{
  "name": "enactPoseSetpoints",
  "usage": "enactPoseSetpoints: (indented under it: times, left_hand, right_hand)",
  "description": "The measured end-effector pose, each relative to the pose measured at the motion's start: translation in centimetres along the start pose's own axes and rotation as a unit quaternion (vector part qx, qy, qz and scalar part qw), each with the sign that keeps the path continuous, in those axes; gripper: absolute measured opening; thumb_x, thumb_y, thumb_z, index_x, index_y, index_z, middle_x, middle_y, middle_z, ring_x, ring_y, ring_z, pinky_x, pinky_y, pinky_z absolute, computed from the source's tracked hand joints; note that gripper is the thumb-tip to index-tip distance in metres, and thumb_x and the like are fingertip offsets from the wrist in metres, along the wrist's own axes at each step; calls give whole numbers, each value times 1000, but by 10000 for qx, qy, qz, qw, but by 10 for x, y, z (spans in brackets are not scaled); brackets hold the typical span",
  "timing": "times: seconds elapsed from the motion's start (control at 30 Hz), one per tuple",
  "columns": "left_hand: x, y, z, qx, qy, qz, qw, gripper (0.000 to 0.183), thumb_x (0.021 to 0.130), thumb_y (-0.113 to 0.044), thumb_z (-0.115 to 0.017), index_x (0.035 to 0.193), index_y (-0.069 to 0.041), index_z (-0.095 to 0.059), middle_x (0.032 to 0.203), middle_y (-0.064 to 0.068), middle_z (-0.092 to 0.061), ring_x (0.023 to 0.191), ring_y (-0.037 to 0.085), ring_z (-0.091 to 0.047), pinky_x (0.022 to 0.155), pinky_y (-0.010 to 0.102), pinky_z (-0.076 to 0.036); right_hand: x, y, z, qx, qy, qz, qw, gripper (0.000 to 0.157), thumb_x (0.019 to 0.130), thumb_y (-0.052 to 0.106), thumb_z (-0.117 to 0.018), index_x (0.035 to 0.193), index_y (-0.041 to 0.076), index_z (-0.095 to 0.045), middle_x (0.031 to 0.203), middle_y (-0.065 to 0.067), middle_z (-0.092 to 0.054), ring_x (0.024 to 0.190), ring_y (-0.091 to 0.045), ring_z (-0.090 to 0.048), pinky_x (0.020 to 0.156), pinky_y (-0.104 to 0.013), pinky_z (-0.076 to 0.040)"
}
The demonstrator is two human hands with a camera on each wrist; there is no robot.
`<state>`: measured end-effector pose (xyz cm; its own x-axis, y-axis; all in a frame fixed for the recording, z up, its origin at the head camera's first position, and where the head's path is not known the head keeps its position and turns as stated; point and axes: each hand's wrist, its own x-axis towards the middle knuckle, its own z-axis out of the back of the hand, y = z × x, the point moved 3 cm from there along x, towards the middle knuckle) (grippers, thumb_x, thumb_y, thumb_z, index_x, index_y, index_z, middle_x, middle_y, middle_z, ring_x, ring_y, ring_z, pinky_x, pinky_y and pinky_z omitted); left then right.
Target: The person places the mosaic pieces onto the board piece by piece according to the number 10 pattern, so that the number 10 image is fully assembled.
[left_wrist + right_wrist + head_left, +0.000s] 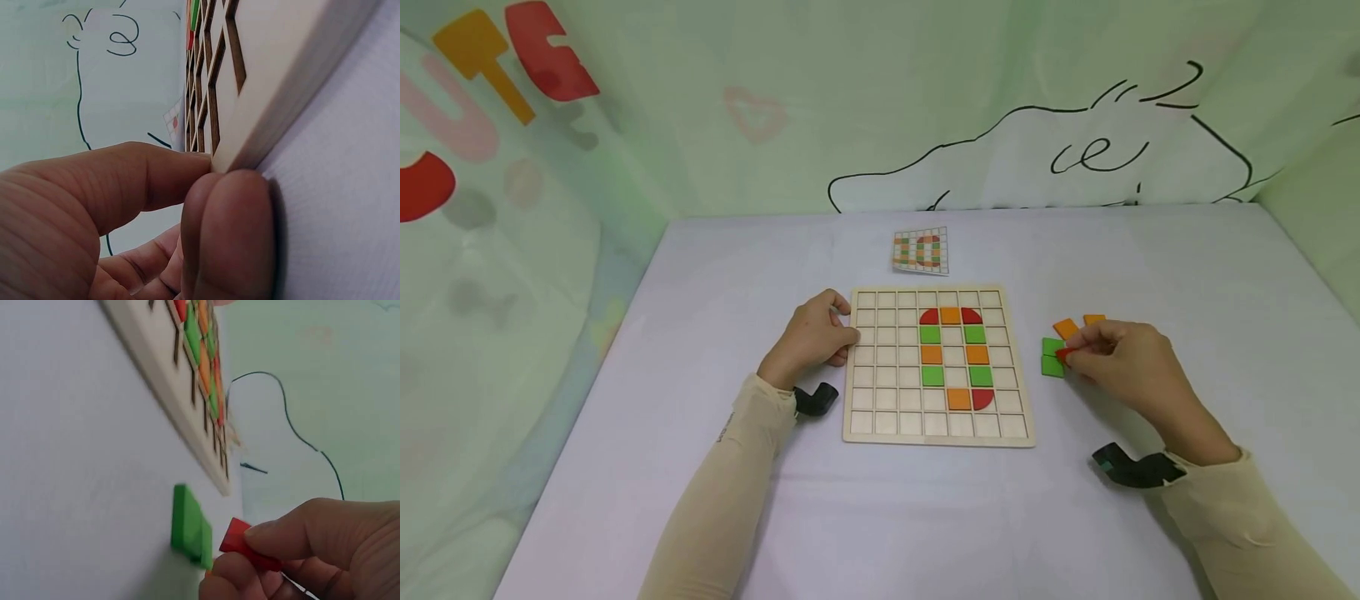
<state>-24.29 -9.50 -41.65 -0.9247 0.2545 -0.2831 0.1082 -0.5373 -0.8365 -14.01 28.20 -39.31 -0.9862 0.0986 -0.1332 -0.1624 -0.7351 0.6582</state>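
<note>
A light wooden grid board (898, 379) lies flat on the table, with red, orange and green tiles set in a ring in its right half. At the board's left edge, my left hand (811, 333) pinches the rim between thumb and fingers; the left wrist view shows the fingertips (237, 200) right at the board's side. My right hand (1123, 358) pinches a small red tile (236, 536) between thumb and fingers. Just under and beside it lie green square tiles (1052, 365), with orange tiles (1064, 328) behind them, partly hidden by the fingers.
Behind the board, a small pattern card (921, 251) shows a grid with a coloured shape. The white table (880, 517) runs back to a pale green printed cloth (850, 108). Each wrist carries a black camera mount, such as the right mount (1138, 468).
</note>
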Motion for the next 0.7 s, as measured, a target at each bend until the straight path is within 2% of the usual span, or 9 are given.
enactPoseSetpoints:
  times: [0.03,0.07,0.1,0.23,0.27,0.3,0.43,0.6,0.7]
  left_hand:
    - [0,0,0,7,-4,-7,10000,37,90,-3,-69,125,-2,-54,97,14,-59,65,18,-68,60,31,-64]
    - [0,0,0,16,-8,-7,10000,37,90,-3,-69,124,-2,-54,97,14,-59,65,18,-68,60,31,-64]
    - [0,0,0,27,-14,-6,10000,37,90,-3,-69,125,-2,-54,97,14,-59,65,18,-68,60,31,-64]
    - [0,0,0,54,-33,4,10000,38,90,-3,-68,125,-2,-54,96,14,-59,65,18,-68,59,31,-64]
    - [0,0,0,57,-39,9,10000,38,90,-3,-68,125,-2,-55,96,14,-59,65,18,-68,59,31,-64]
    - [0,0,0,55,-42,13,10000,38,90,-3,-68,125,-2,-54,96,14,-59,65,18,-68,59,30,-64]
    - [0,0,0,53,-37,16,10000,38,90,-3,-68,125,-2,-54,96,14,-59,64,17,-67,59,30,-64]
    - [-1,-1,0,51,-21,-4,10000,37,90,-3,-68,124,-1,-55,94,14,-59,64,17,-67,59,30,-64]
    - [0,-1,0,35,-28,-2,10000,37,90,-2,-69,124,-2,-55,93,13,-59,64,17,-67,59,30,-64]
  right_hand:
    - [-1,1,0,174,54,-36,9998,24,92,15,-75,110,0,-74,101,-10,-74,81,-11,-64,62,-20,-55]
    - [-1,3,-1,393,138,-60,9991,26,93,16,-75,112,-2,-73,109,-12,-74,90,-12,-65,65,-19,-56]
    - [-2,5,-2,679,253,-53,9974,28,94,15,-74,115,-4,-72,114,-13,-72,92,-11,-67,68,-19,-59]
    - [-4,17,-9,1500,723,44,9860,32,96,9,-72,120,-11,-68,136,-18,-54,101,-9,-67,79,-22,-63]
    - [-4,21,-11,1619,834,72,9832,32,96,8,-71,121,-11,-67,136,-19,-52,101,-9,-68,80,-23,-63]
    - [-4,24,-14,1689,916,120,9813,31,95,5,-70,121,-11,-66,132,-21,-52,92,-9,-70,79,-26,-64]
    - [-5,36,-25,1701,1153,205,9784,33,91,4,-73,121,-6,-65,111,-18,-63,84,-15,-70,75,-26,-64]
    - [-4,50,-41,1721,1447,433,9734,26,89,5,-75,112,-5,-66,95,-11,-70,84,-17,-67,74,-24,-62]
    - [-4,61,-51,1771,1696,537,9680,21,91,5,-74,108,-5,-68,92,-11,-70,84,-19,-67,73,-25,-63]
